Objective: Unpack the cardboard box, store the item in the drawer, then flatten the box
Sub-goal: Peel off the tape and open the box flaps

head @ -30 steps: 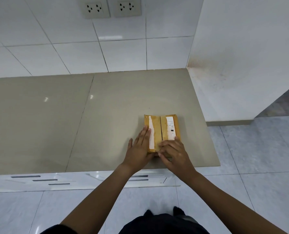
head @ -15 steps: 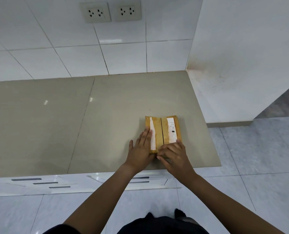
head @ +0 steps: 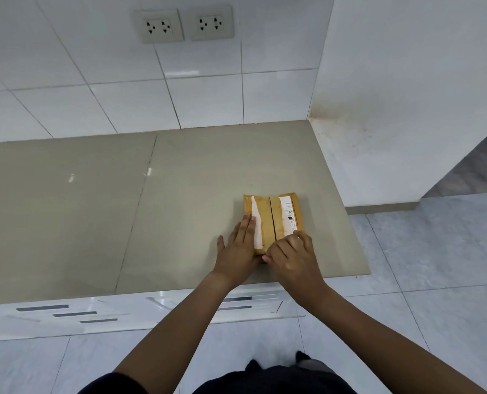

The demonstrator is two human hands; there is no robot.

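A small brown cardboard box lies flat on the beige countertop near its right front corner. Its two top flaps are closed along a middle seam, with white tape on the left flap and a white label on the right one. My left hand rests flat with fingers stretched along the box's left side and top. My right hand covers the near right end of the box, fingers curled at the seam and the flap's edge. White drawers with dark slot handles sit below the counter's front edge.
A white tiled wall with two power sockets rises behind the counter. A white wall panel bounds the counter on the right. Grey floor tiles lie to the right and below.
Both hands stay on the box in nearly the same grip. My head has tilted a little, so the scene sits slightly lower in view.
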